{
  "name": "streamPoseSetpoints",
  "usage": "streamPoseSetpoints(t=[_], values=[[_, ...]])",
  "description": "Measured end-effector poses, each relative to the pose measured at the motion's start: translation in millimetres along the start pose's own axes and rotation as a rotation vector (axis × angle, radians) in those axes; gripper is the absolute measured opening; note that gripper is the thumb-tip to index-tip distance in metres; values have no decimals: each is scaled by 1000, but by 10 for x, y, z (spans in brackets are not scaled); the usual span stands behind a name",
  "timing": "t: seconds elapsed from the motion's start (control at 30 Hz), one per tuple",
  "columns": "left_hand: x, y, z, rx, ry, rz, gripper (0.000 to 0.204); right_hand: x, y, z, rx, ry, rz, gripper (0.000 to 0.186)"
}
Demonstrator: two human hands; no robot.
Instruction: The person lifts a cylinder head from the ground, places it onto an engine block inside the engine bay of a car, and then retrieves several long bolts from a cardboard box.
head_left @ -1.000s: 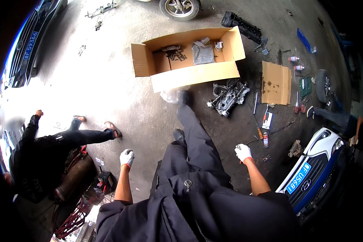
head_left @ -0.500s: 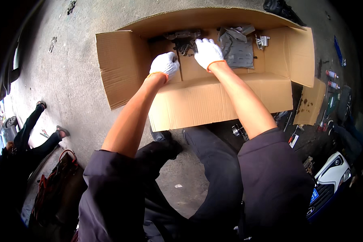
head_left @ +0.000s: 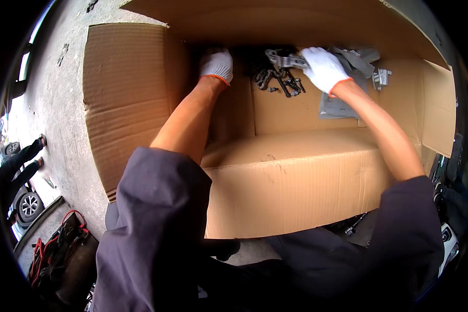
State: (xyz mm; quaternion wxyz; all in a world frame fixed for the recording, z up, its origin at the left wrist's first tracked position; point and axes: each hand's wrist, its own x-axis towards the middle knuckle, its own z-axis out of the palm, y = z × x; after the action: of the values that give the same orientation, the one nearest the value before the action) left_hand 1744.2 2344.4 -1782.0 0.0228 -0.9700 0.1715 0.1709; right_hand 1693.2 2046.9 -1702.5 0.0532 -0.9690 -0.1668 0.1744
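Both my hands wear white knit gloves with orange cuffs and reach into a large open cardboard box (head_left: 296, 190). My right hand (head_left: 325, 70) is closed on one end of a slim silvery metal bracket (head_left: 286, 60), slightly blurred, above a pile of dark bolts (head_left: 282, 82) on the box floor. Deep in the shaded back left corner is my left hand (head_left: 217, 65); its fingers are lost in the dark, so what they touch is hidden. A grey plastic bag (head_left: 340, 107) lies partly behind my right hand and wrist. Beyond it rests a small silver metal part (head_left: 382, 78).
The box's side flaps stick out left (head_left: 125, 104) and right (head_left: 438, 106). Red and black cables (head_left: 41, 260) lie at the lower left. A person's legs (head_left: 23, 161) and a car wheel (head_left: 30, 205) show at the far left.
The box now looks larger and closer. My left hand has gone deeper into its back left corner. My right hand has taken hold of the metal bracket.
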Motion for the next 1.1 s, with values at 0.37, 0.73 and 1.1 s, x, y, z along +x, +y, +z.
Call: streamPoseSetpoints(t=[0.37, 0.73, 1.1], values=[[-12, 240, 191, 165, 46, 16, 33, -1285, 987, 104, -391, -508, 266, 21], [-539, 471, -972, -1446, -350, -692, 15, 381, -262, 314, -130, 6, -149, 27], [-2175, -55, -2461, -2207, -174, -390, 7, 500, -466, 676, -28, -118, -136, 28]])
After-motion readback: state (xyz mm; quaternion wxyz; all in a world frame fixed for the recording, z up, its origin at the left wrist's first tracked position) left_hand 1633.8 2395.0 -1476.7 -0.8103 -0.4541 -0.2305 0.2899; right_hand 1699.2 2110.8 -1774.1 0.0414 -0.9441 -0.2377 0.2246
